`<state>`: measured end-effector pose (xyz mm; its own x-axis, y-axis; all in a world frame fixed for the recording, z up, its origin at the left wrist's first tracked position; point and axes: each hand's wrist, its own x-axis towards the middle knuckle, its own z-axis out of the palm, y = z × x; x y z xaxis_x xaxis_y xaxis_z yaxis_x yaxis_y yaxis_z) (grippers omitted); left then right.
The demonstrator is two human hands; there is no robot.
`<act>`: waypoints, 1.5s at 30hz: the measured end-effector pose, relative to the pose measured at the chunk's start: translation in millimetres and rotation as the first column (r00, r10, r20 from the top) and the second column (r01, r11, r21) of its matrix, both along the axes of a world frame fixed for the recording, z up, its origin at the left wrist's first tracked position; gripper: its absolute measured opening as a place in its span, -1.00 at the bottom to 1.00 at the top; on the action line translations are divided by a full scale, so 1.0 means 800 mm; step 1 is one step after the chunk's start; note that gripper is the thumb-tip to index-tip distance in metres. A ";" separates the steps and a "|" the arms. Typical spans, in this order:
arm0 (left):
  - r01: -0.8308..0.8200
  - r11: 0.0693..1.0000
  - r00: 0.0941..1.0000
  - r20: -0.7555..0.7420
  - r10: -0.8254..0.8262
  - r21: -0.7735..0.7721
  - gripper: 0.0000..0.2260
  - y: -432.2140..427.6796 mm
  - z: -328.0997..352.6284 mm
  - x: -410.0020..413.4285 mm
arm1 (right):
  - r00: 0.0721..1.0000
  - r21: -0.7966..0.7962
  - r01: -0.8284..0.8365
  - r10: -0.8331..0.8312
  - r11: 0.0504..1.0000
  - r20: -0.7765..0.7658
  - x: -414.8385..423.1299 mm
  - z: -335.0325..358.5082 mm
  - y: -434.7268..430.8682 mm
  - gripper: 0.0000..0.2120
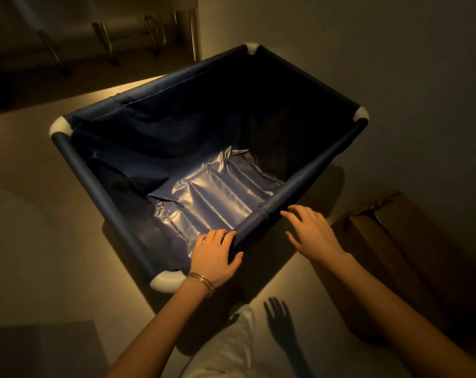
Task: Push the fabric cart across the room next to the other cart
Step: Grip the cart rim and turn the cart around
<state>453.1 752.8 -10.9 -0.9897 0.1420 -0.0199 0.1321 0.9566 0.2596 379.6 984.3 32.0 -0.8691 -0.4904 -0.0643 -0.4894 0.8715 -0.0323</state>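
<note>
The fabric cart [106,197] is a dark blue cloth bin on a tube frame with white corner joints, filling the middle of the head view. Its shiny blue lining lies crumpled on the bottom and holds nothing. My left hand [215,255] grips the near rail close to the near white corner, fingers curled over the tube, a bracelet on the wrist. My right hand [310,230] hovers just beside the same rail further right, fingers spread, holding nothing. No second cart is visible.
A brown cardboard box [395,249] stands on the floor at the right, close to the cart's near right side. Metal legs of furniture [106,42] show in a dark recess at the top left. A grey wall runs behind and right of the cart.
</note>
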 end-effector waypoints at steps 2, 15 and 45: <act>0.002 1.000 1.000 0.028 -0.001 -0.012 -0.51 0.013 -0.007 -0.017 | 0.999 0.008 -0.038 0.038 0.999 -0.012 -0.028 -0.003 0.008 -0.51; -0.213 0.977 0.971 0.114 0.208 0.028 -0.45 0.101 -0.032 -0.092 | 0.924 0.101 -0.383 0.379 0.918 0.060 -0.188 -0.032 0.042 -0.55; -0.448 0.894 0.846 -0.329 0.420 -0.012 -0.57 0.072 -0.065 -0.060 | 0.898 0.029 -0.437 0.438 0.899 -0.050 -0.191 -0.103 0.034 -0.37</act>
<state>405.2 810.8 -62.8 -0.9067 -0.2914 0.3049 -0.2417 0.9515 0.1905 226.9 1011.3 -50.4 -0.5697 -0.8211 -0.0351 -0.8219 0.5694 0.0180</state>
